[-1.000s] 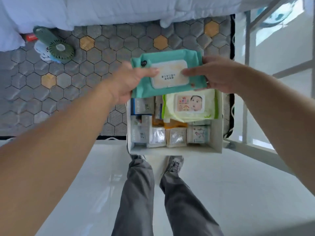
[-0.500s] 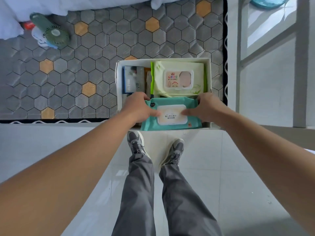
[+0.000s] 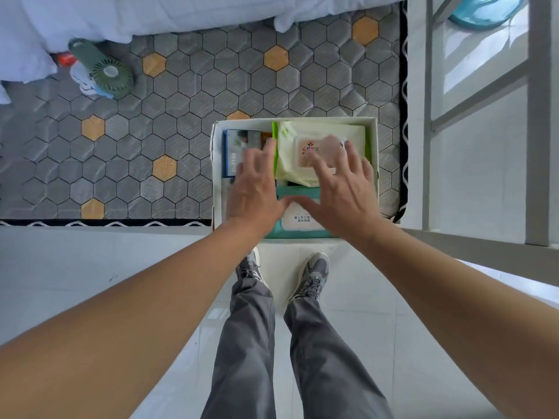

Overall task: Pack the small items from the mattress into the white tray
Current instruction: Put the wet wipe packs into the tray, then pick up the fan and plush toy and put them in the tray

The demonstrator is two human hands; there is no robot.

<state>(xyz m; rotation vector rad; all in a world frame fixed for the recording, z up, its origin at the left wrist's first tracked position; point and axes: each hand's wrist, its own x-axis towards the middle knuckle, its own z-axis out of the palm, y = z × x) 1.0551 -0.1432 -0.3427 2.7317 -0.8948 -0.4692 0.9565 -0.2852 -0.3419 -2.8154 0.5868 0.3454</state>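
Observation:
The white tray (image 3: 374,140) sits on the near right part of the grey hexagon-patterned mattress (image 3: 187,116). A teal wipes pack (image 3: 298,220) lies flat in its near half, and a pale green wipes pack (image 3: 320,131) fills the far half. A blue box (image 3: 234,146) stands at the tray's left side. My left hand (image 3: 255,182) hovers over the blue box with fingers spread, holding nothing. Fingers apart too, my right hand (image 3: 340,189) is above both wipes packs and is blurred.
A green handheld fan (image 3: 106,72) lies at the far left of the mattress beside a white quilt (image 3: 151,13) and a small red item (image 3: 65,58). A white bed rail (image 3: 429,116) runs along the right. My legs and shoes stand on white floor tiles below.
Both hands carried the teal wipes pack down into the tray's near half, let go of it, and now are spread above the tray's contents.

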